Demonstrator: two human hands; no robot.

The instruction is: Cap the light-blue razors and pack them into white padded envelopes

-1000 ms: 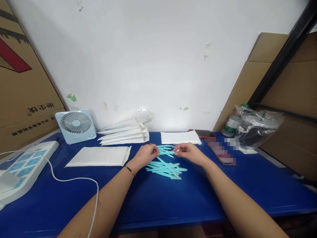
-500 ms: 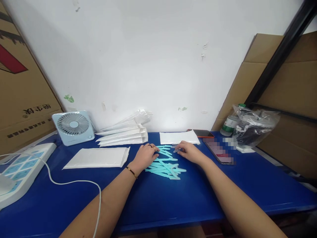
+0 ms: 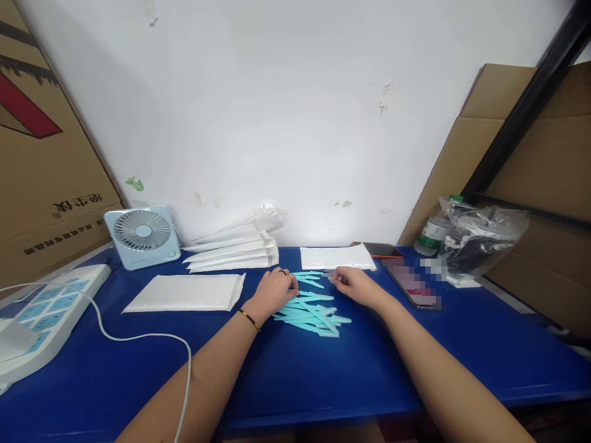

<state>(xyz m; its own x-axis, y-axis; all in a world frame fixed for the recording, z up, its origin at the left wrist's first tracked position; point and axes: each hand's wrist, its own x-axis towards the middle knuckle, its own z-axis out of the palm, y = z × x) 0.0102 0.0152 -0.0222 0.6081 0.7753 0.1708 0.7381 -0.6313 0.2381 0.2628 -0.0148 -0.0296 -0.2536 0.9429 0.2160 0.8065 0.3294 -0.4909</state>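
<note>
Many blue strips [image 3: 314,315] between the loosely open left grip [image 3: 276,288] and the pinched-shut right grip [image 3: 354,284]

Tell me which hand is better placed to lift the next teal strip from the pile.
Left, probably. The left hand rests on the teal strips, while the right hand seems pinched on a small pale piece beyond them.

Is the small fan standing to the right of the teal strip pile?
No, the fan stands far to the left of the teal strip pile.
</note>
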